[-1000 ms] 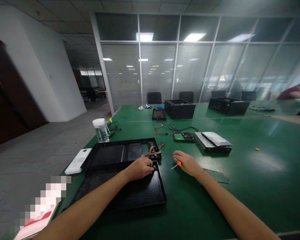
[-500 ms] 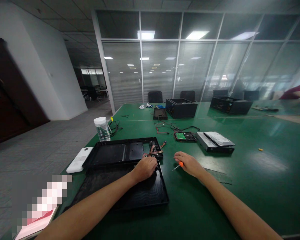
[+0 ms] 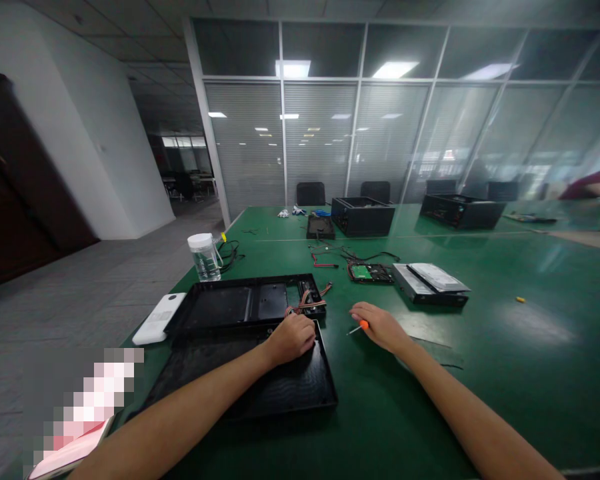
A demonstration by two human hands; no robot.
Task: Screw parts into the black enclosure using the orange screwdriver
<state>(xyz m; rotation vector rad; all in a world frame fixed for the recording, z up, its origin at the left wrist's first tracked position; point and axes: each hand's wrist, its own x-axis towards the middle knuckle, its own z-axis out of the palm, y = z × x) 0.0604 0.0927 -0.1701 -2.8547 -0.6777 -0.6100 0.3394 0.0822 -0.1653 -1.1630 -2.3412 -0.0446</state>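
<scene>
My left hand [image 3: 293,337] is closed over the upper right part of a shallow black tray-like panel [image 3: 280,390]. Its fingertips are hidden, so what they pinch does not show. Just beyond lies a second black panel [image 3: 225,303] with openings, and a bundle of striped wires [image 3: 307,303] sits at its right end. Over the table to the right, my right hand [image 3: 377,325] is wrapped round a screwdriver [image 3: 364,325] with an orange end; the thin metal shaft points left and down.
Ahead on the green table [image 3: 530,387] are a circuit board [image 3: 363,272], a silver-topped drive unit [image 3: 430,283] and loose cables [image 3: 325,264]. A bottle [image 3: 205,257] and a white phone-like object [image 3: 159,320] stand left. Black computer cases [image 3: 363,217] are farther back; a person [image 3: 593,185] sits far right.
My right hand has shifted very slightly to the right with the screwdriver, whose tip is a little higher. My left hand stays at the panel.
</scene>
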